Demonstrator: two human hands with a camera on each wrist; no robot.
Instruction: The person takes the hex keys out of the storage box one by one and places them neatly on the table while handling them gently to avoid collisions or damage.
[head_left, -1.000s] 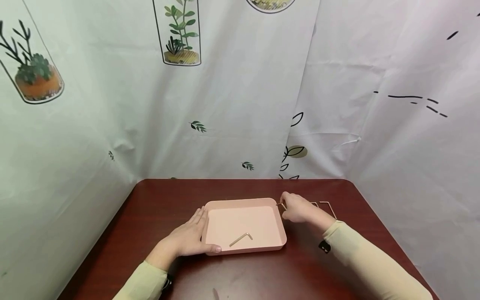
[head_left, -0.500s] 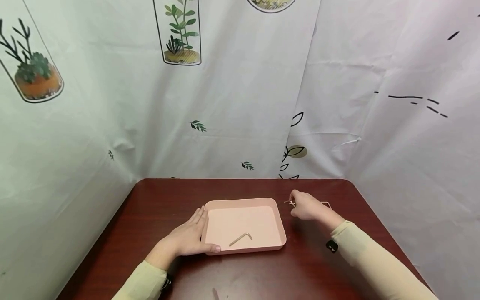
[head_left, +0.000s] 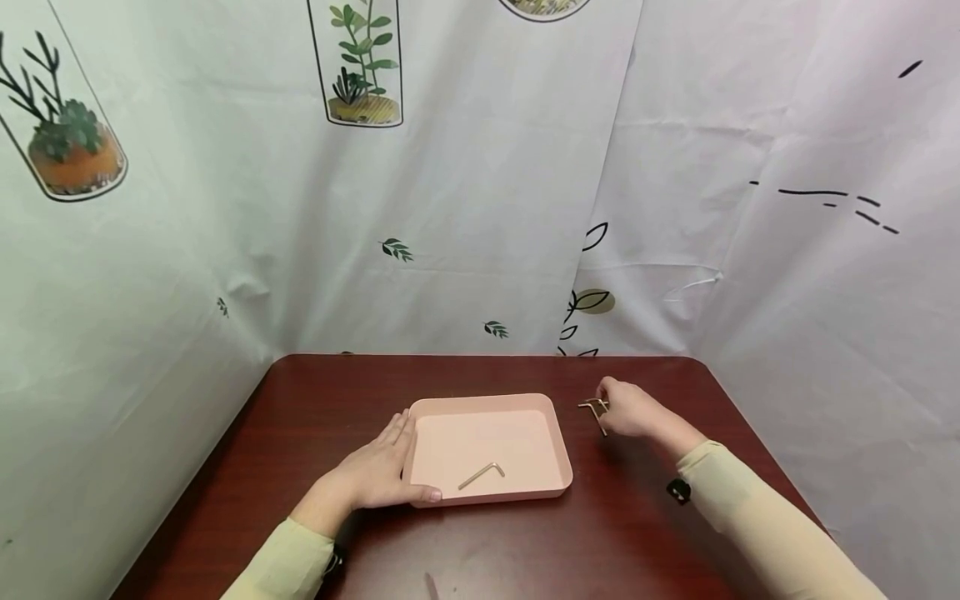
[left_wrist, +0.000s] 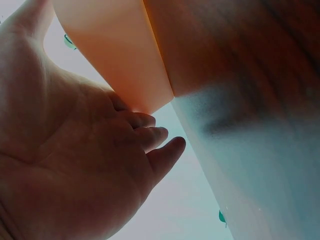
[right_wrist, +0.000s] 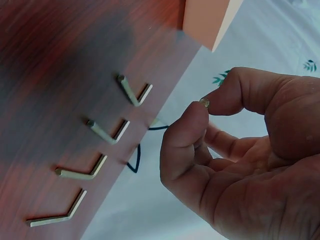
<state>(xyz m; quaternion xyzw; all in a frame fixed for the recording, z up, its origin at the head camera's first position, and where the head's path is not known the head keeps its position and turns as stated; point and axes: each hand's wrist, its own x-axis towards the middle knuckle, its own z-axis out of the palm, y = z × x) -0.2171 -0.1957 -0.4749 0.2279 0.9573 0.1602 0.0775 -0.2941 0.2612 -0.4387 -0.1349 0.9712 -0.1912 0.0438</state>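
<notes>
My left hand [head_left: 378, 472] rests with straight fingers against the left side of a shallow pink tray [head_left: 551, 492]. In the left wrist view the fingers [left_wrist: 150, 135] touch the tray's outer wall [left_wrist: 125, 55]. A brass-coloured hex key [head_left: 480, 476] lies in the tray near its front. To the tray's right, my right hand [head_left: 628, 410] is low over the table. Its thumb and index finger pinch a hex key [right_wrist: 204, 102], of which only the small end shows. Several more L-shaped hex keys [right_wrist: 107, 132] lie in a row on the table; the hand hides some in the head view.
The dark red wooden table [head_left: 495, 550] reaches back to white printed cloth [head_left: 480, 192], which also hangs at both sides. The tray's wall [right_wrist: 207, 22] stands near the keys in the right wrist view.
My right hand has moved right, away from the tray, past the row of hex keys, and more of them show on its left. The left hand and tray stay put.
</notes>
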